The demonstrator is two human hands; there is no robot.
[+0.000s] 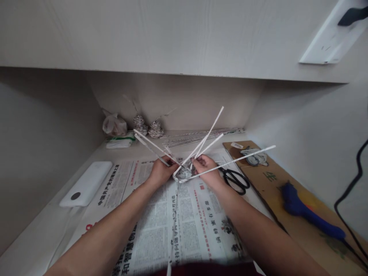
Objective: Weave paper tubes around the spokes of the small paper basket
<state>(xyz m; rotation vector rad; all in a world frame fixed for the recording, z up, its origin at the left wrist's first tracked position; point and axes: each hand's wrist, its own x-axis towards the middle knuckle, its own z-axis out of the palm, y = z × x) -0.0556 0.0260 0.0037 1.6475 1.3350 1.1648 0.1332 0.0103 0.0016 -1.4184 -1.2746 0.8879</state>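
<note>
Between my hands sits a small woven piece made of rolled paper sticks (184, 175), with several white sticks fanning out from it upward and to both sides. My left hand (164, 168) pinches its left side, where two sticks cross the fingers. On the right, my right hand (204, 165) has thumb and fingers closed on the base of the upright sticks. One long stick passes over the back of that hand toward the right. The fingertips partly hide the weave. Under everything lies a printed newspaper sheet (155, 214).
Black-handled scissors (236, 181) lie right of my right hand. A blue glue gun (310, 214) and a crumpled wad (254, 157) rest on cardboard (271, 193). At the back are loose paper sticks (201, 137), two woven gourd shapes (156, 129) and a plastic bag (114, 124). A white power bank (86, 184) lies left.
</note>
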